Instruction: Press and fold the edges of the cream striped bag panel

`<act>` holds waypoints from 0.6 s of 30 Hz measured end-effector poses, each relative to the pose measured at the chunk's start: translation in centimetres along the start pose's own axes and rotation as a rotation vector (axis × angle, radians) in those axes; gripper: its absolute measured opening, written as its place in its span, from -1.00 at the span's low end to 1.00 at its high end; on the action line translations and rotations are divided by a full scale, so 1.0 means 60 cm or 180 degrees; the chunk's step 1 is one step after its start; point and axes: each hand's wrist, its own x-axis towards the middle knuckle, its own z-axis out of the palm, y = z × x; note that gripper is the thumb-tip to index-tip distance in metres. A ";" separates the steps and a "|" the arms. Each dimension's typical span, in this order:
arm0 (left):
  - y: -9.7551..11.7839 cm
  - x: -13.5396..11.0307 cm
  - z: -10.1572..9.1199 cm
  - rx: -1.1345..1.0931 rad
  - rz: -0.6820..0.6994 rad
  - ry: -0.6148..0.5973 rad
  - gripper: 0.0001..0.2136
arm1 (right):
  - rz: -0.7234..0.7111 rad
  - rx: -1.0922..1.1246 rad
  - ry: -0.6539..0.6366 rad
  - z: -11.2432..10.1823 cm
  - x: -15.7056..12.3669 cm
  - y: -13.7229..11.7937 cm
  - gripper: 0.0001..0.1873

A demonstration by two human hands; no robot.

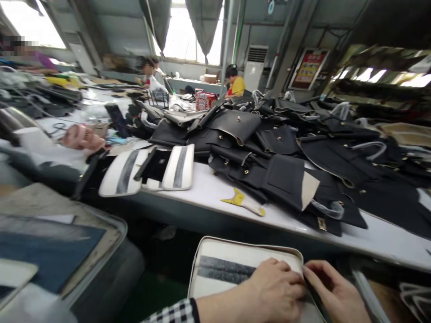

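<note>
A white padded panel with a grey stripe [222, 264] lies low in front of me, at the bottom centre. My left hand [272, 287], in a checked sleeve, presses down on its right end with curled fingers. My right hand [332, 291] pinches the panel's right edge, fingers bent around it. A similar pair of white, grey-striped panels [148, 170] rests on the long table's near edge. A yellow-tipped scraper tool [243, 202] lies on the white tabletop [208, 188] above my hands.
Piles of black leather bag parts [286, 148] cover the table to the right. A metal-edged cart with blue sheets [57, 242] stands at the left. A pink object [82, 137] lies far left. Other people sit at the back, one in yellow [235, 83].
</note>
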 end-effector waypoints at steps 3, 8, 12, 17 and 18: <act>-0.006 -0.024 0.006 0.0044 0.0184 0.0124 -0.77 | -0.0554 0.0029 -0.0373 0.041 0.012 -0.075 -0.68; -0.015 -0.099 -0.048 -0.0697 0.0057 -0.0512 -0.83 | -0.1264 0.0211 -0.0946 0.135 0.010 -0.161 -0.77; -0.024 -0.183 -0.141 -0.1669 -0.1165 -0.0059 -0.95 | -0.2136 0.0102 -0.1324 0.187 -0.001 -0.179 -0.79; -0.078 -0.280 -0.184 -0.1661 -0.3535 0.0935 -0.71 | -0.2570 -0.0949 -0.1789 0.219 -0.017 -0.212 -0.67; -0.090 -0.294 -0.178 -0.1771 -0.3644 0.0785 -0.66 | -0.2500 -0.1180 -0.1884 0.222 -0.019 -0.220 -0.61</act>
